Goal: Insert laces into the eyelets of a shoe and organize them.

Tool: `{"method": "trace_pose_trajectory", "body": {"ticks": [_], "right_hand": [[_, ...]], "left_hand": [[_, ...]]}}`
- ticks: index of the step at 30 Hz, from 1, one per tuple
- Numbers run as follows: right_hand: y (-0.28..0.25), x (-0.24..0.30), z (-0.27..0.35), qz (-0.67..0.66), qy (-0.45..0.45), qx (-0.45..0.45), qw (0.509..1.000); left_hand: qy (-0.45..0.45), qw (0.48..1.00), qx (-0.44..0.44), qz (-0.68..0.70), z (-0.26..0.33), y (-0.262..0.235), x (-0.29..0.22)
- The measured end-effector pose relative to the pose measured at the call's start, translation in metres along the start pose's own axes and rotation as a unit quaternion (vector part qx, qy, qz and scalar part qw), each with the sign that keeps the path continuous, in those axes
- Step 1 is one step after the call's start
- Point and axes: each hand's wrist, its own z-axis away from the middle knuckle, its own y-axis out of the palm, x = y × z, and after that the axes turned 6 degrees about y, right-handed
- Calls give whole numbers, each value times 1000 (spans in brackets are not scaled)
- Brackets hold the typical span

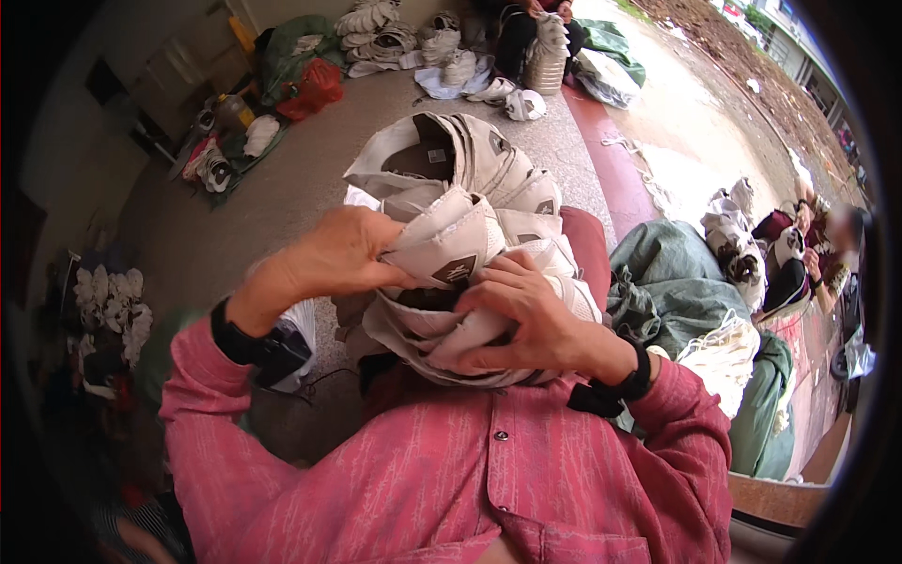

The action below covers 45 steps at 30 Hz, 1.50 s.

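Observation:
A bundle of off-white shoe uppers [526,193], nested one in another, rests on my lap. My left hand [329,258] pinches the edge of one shoe upper [442,240], thumb below and fingers above. That upper carries a dark diamond-shaped patch near its edge. My right hand [540,324] is closed on the near side of the bundle, its fingertips beside the patch and its thumb lower down on the nearest shoe upper [413,324]. Between my hands a dark gap opens into the bundle. Parts of the uppers under my fingers are hidden.
Several bundles of shoe uppers [381,42] lie at the back. A red plastic bag [315,89] is at the back left. To my right are a green sack [672,273] and white cords [723,352]. Other people [813,249] sit at the right and at the back.

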Motion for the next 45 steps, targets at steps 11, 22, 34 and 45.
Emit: {"method": "trace_pose_trajectory", "body": {"ticks": [11, 22, 34, 45], "right_hand": [[-66, -62, 119, 7, 406, -90, 909], [-20, -42, 143, -416, 413, -40, 809], [-86, -51, 20, -388, 190, -222, 874], [-204, 71, -68, -16, 54, -181, 982]], "left_hand": [[-147, 898, -14, 414, 40, 114, 34], [-122, 983, -129, -48, 106, 169, 41], [-94, 805, -277, 517, 40, 87, 20], [65, 778, -302, 547, 18, 102, 87]]}}
